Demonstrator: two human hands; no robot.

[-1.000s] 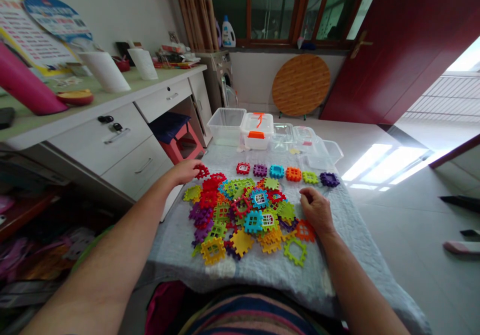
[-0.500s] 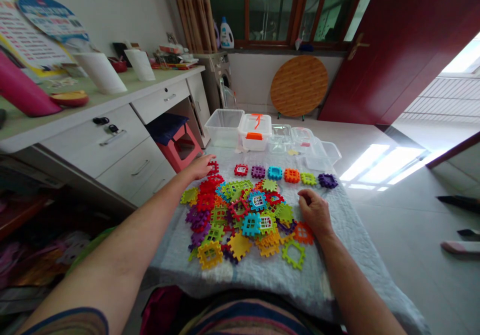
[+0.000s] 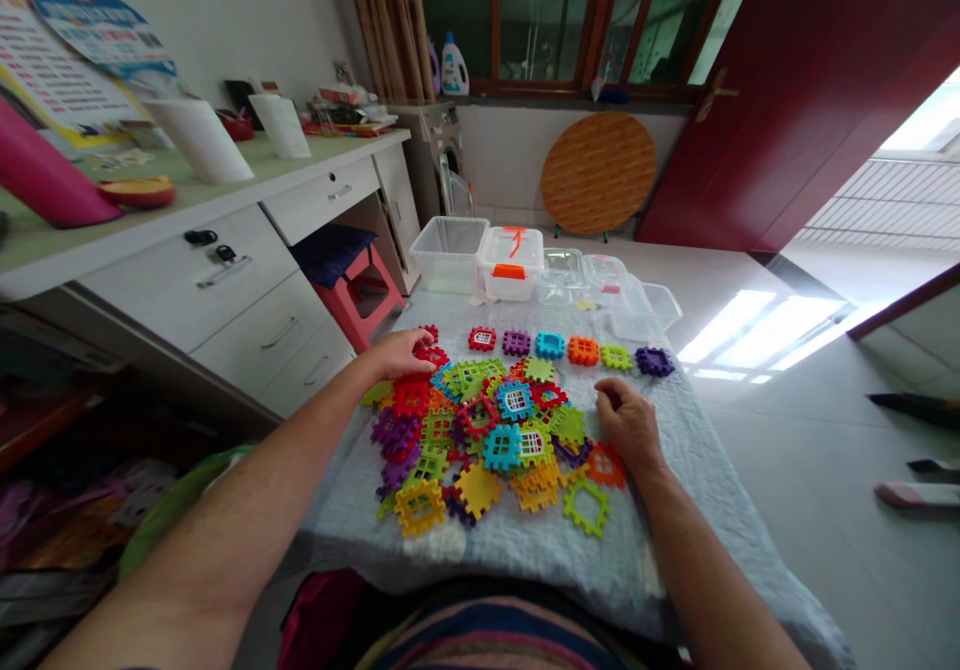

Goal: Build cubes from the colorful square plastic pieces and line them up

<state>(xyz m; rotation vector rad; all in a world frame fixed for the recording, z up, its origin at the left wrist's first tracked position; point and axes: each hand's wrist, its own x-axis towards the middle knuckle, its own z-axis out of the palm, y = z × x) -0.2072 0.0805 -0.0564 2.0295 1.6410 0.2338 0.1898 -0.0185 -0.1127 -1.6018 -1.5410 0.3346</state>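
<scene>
My left hand (image 3: 405, 355) is at the upper left edge of a pile of plastic pieces, its fingers bent against a red piece (image 3: 433, 356). Behind it another red piece (image 3: 428, 332) shows partly. My right hand (image 3: 628, 418) rests on the cloth right of the pile with its fingers curled, near an orange piece (image 3: 606, 465). Beyond the pile lies a row of separate pieces, among them a red one (image 3: 482, 338), a blue one (image 3: 550, 345) and a dark purple one (image 3: 655, 361). Yellow pieces (image 3: 420, 507) lie at the pile's near side.
At the far end of the cloth-covered table (image 3: 720, 510) stand an open clear bin (image 3: 450, 255), a lidded box with an orange latch (image 3: 511, 265) and clear containers (image 3: 562, 275). Left are a desk (image 3: 247, 300) and a pink stool (image 3: 364, 295).
My left hand has moved back toward me, from the far red piece to the red piece at the pile's edge, and its fingers have bent. My right hand has stayed in place.
</scene>
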